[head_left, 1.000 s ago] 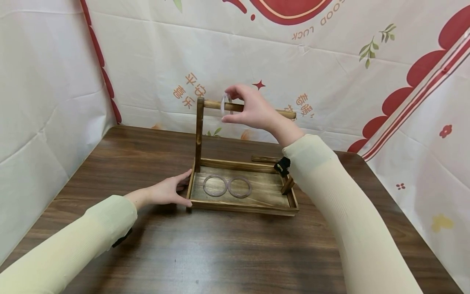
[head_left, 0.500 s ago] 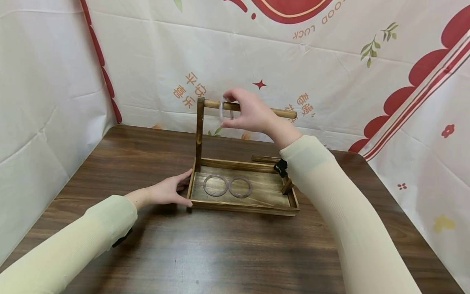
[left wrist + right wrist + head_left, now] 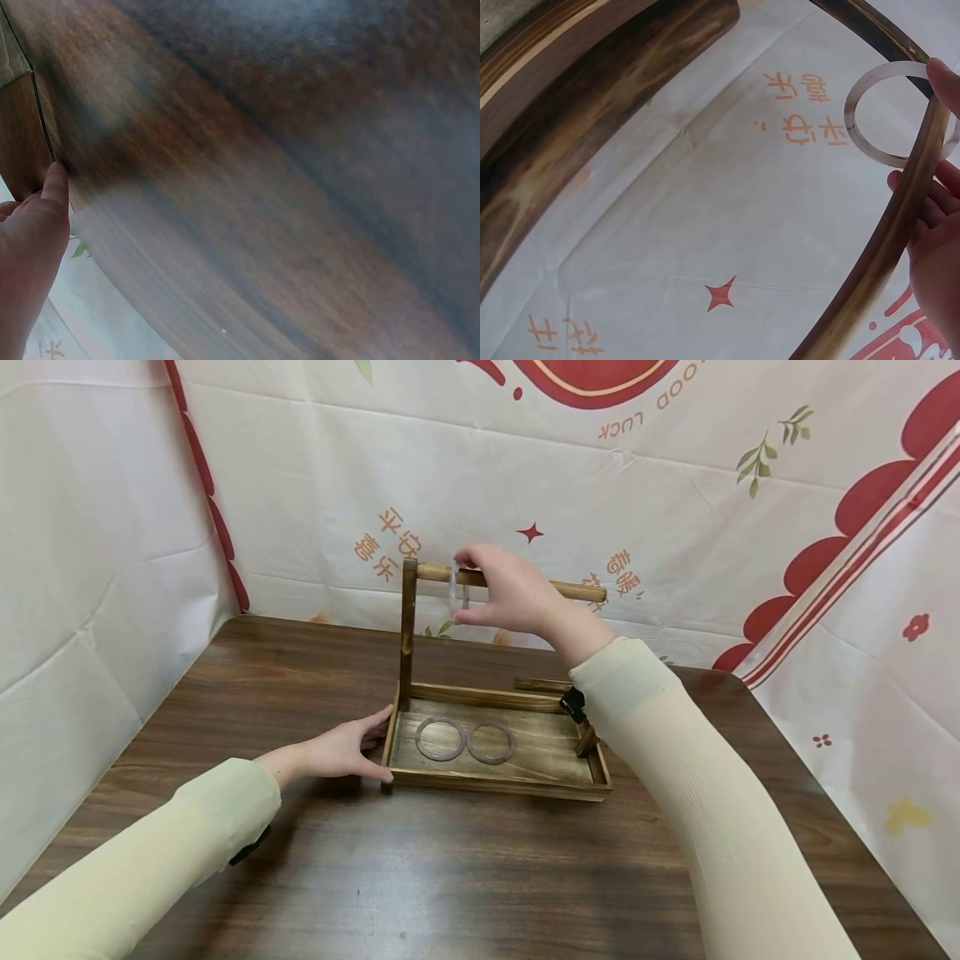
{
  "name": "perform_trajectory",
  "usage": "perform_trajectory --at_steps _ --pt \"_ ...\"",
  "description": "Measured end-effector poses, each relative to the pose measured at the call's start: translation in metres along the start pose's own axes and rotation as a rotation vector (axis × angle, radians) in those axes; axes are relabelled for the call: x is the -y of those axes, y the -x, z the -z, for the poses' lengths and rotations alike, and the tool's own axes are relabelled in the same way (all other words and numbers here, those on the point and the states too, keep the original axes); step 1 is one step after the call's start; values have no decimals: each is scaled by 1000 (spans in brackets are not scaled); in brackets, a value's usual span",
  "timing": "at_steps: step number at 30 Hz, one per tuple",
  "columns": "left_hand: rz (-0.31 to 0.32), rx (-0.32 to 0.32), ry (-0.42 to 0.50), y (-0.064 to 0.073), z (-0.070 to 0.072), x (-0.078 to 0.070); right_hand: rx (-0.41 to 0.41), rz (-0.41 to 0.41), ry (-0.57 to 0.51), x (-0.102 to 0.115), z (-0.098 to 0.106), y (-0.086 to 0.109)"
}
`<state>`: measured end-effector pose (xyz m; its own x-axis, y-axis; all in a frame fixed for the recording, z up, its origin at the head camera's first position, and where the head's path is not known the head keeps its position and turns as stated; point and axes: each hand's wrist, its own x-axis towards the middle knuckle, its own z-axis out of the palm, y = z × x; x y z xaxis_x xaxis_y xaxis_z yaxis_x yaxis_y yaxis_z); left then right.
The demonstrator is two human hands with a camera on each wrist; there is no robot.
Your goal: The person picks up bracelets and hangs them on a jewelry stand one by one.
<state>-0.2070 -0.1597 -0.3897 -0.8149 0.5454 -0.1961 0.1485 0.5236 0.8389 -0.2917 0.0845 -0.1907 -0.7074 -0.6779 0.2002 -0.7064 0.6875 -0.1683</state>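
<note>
In the head view my right hand point(image 3: 513, 593) pinches a pale translucent bangle point(image 3: 453, 589) near the left end of a wooden rod point(image 3: 577, 590). The right wrist view shows the bangle point(image 3: 866, 142) encircling the rod point(image 3: 900, 217), with thumb and fingers at its edge. The rod tops an upright post point(image 3: 407, 635) rising from a shallow wooden tray point(image 3: 495, 783). Two mauve bangles point(image 3: 440, 759) lie flat side by side in the tray. My left hand point(image 3: 337, 750) touches the tray's left end, thumb extended to the front corner.
A lower wooden bar point(image 3: 536, 684) shows behind the tray; a short post point(image 3: 588, 739) stands at its right end, partly behind my right forearm. The brown table point(image 3: 450, 877) extends around the tray. A white printed cloth point(image 3: 315, 485) hangs behind.
My right hand has lowered slightly with the bangle, which sits a little lower about the rod. The left hand and tray have stayed in place.
</note>
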Motion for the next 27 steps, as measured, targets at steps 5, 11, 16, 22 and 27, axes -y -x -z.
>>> perform_trajectory --at_steps 5,11,16,22,27 --pt "-1 1 -5 -1 0 0 9 -15 5 -2 0 3" --pt "-3 5 -9 -1 0 -1 -25 -44 -33 -5 2 10" --pt "-4 5 -16 0 0 -3 -90 -15 -48 -6 3 23" --pt "-12 3 -14 0 -1 -4 -143 28 -49 -6 3 38" --pt "-9 3 -7 1 -1 -5 -202 109 -68 -8 3 48"
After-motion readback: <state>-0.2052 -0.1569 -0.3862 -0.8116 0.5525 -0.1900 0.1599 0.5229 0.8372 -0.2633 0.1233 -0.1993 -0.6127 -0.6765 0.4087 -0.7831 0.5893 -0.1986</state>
